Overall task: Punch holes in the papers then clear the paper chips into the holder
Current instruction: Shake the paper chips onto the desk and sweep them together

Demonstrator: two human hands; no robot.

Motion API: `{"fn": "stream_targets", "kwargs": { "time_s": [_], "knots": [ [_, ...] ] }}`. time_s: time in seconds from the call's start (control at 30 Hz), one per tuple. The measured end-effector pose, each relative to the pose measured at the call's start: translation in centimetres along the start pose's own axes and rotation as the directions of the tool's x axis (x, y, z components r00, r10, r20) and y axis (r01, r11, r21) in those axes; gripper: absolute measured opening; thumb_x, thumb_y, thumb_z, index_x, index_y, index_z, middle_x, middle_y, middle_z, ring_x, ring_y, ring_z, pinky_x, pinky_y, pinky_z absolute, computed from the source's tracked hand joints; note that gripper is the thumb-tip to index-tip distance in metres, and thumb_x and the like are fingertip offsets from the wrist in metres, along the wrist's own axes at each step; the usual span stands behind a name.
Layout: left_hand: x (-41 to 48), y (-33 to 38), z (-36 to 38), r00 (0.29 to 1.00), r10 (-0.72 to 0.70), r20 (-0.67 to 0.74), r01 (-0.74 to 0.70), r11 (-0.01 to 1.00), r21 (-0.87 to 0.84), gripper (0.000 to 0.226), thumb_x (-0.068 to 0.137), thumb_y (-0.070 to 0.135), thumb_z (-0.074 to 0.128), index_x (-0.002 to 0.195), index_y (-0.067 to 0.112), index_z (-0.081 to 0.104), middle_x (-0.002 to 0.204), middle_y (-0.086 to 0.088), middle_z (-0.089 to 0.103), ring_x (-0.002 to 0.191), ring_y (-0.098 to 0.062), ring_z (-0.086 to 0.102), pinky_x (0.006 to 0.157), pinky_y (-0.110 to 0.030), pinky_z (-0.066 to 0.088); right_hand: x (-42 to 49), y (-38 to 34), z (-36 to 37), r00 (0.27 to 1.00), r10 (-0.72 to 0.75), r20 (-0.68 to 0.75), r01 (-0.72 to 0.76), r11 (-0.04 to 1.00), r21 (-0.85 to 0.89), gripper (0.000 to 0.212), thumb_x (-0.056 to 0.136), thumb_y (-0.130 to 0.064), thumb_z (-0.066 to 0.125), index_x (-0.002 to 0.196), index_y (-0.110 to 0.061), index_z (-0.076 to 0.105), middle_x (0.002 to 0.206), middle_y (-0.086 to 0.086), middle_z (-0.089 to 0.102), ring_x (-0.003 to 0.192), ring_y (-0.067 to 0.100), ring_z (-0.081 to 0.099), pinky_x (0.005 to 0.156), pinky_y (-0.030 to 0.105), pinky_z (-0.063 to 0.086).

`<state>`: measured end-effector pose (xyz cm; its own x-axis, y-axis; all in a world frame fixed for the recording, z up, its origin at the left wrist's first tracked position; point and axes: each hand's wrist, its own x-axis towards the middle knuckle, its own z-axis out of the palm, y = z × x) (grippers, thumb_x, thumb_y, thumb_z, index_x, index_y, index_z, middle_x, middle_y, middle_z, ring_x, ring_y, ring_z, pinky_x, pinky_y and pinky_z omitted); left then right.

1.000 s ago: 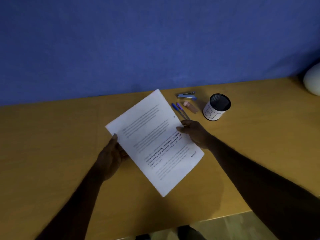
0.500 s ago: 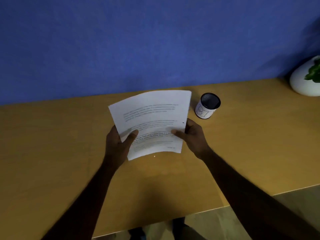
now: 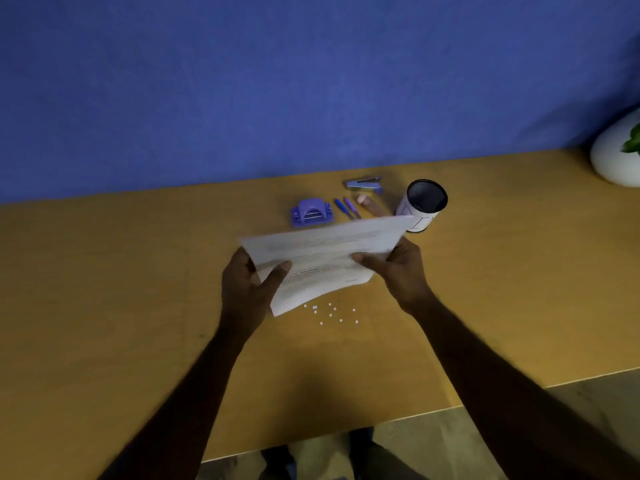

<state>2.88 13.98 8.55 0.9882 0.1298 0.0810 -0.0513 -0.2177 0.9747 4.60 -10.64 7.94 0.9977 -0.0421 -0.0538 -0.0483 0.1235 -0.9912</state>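
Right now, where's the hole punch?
Head view: the purple hole punch sits on the desk near the blue wall, just left of the pens, beyond the held paper.

Bare forearms (image 3: 194, 393), no sleeves

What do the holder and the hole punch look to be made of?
Holder: seemingly black metal mesh, judging by the fine grid inside its rim, with a white paper-like label wrapped outside. Hole punch: probably moulded plastic, matte purple with rounded edges; a pale, possibly metal strip shows in its opening.
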Motion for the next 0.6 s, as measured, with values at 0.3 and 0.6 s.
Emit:
{"fn": "stream_targets", "kwargs": {
  "time_s": [0.3, 0.6],
  "knots": [
    [0.3, 1.2, 0.2, 0.99, 0.121, -0.07, -0.116, 0.991, 0.069, 0.044, 0.083, 0.027, 0.075, 0.121, 0.025, 0.055, 0.11, 0.019, 0.064, 0.106, 0.003, 0.063, 0.081, -0.015, 0.056, 0.2, -1.5, 0.0, 0.995, -0.102, -0.024, 0.099, 0.99, -0.097, 0.057, 0.072, -0.018, 0.084, 0.122, -0.007, 0.061, 0.119, 0.005, 0.07, 0.11, 0.022, 0.067, 0.087, 0.036, 0.059],
    [0.8, 1.5, 1.9, 0.999, 0.029, -0.019, -0.029, 0.999, 0.026, 0.042, 0.083, 0.032, 0.074, 0.119, 0.015, 0.062, 0.114, -0.002, 0.069, 0.106, -0.011, 0.067, 0.084, -0.022, 0.059, 0.5, -1.3, 0.5, 0.989, -0.112, -0.101, 0.102, 0.99, -0.097, 0.043, 0.077, -0.007, 0.079, 0.116, -0.014, 0.063, 0.111, -0.004, 0.074, 0.104, 0.017, 0.069, 0.082, 0.029, 0.058]
  ]
}}
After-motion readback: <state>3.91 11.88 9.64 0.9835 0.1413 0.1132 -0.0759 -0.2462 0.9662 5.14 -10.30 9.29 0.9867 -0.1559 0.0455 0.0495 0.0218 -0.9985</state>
